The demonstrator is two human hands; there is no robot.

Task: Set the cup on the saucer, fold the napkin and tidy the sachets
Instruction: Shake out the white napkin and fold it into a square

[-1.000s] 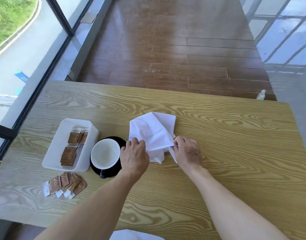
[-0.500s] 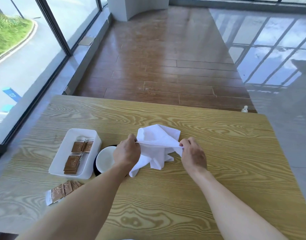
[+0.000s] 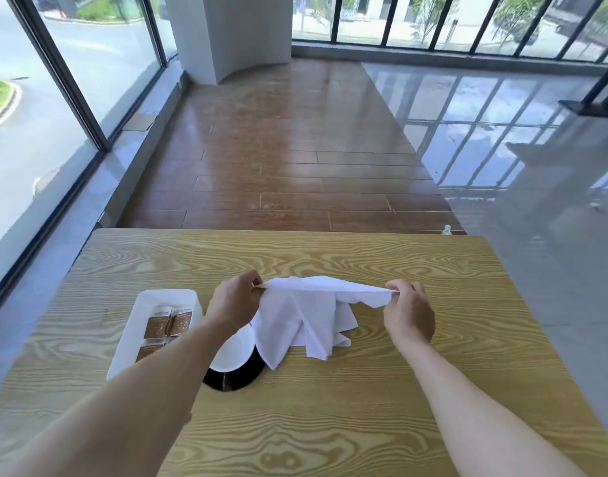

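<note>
A: Hanging between both hands, the crumpled white cloth napkin [image 3: 306,315] is stretched along its top edge, the rest drooping in loose creased folds whose lower points touch the light wood-grain table [image 3: 364,425].

B: How do the hands hold it?

A: The left hand [image 3: 235,302] pinches one end of the top edge between thumb and fingers; the right hand [image 3: 410,311] pinches the other end the same way. Both are lifted above the tabletop.

B: And the containers?

A: A white rectangular plastic tray [image 3: 137,325] sits at the left with brown paper sachets [image 3: 170,323] lying flat inside it, partly hidden by the left forearm. Just beside the tray, a white ceramic cup [image 3: 235,352] stands on a round black saucer [image 3: 237,378]; the cup's inside looks bare, though the arm and napkin cover part of it.

B: Which way does the napkin run?

A: Its taut top edge, the long axis, runs left to right across the table, nearly level. The hanging corners point down toward the near edge, one overlapping the saucer's right rim.
</note>
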